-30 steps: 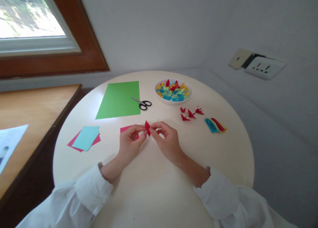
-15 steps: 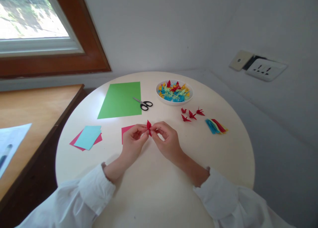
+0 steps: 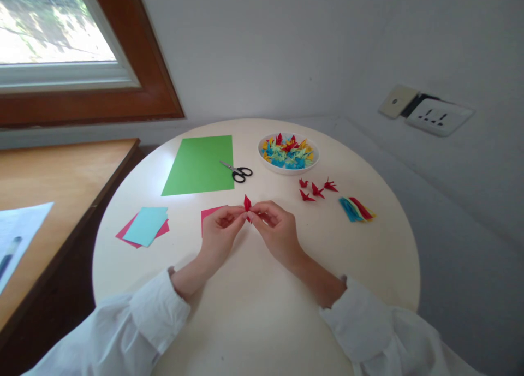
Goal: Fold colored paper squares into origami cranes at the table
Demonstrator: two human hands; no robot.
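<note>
A small folded piece of red paper [image 3: 247, 204] is pinched between both my hands above the middle of the round cream table [image 3: 368, 267]. My left hand [image 3: 219, 234] grips its left side with thumb and forefinger. My right hand [image 3: 276, 231] pinches its right side, fingers curled. A pink paper square [image 3: 208, 213] lies on the table just behind my left hand, partly hidden by it.
A green sheet [image 3: 199, 165] and black-handled scissors [image 3: 237, 171] lie at the back. A white bowl [image 3: 289, 153] holds several coloured paper cranes. Three red cranes [image 3: 314, 189] and a small stack of coloured papers [image 3: 355, 208] lie to the right. Light blue and pink squares [image 3: 144, 227] lie left.
The red paper has turned slightly between my fingertips and my hands have closed in on it. The view has shifted a little.
</note>
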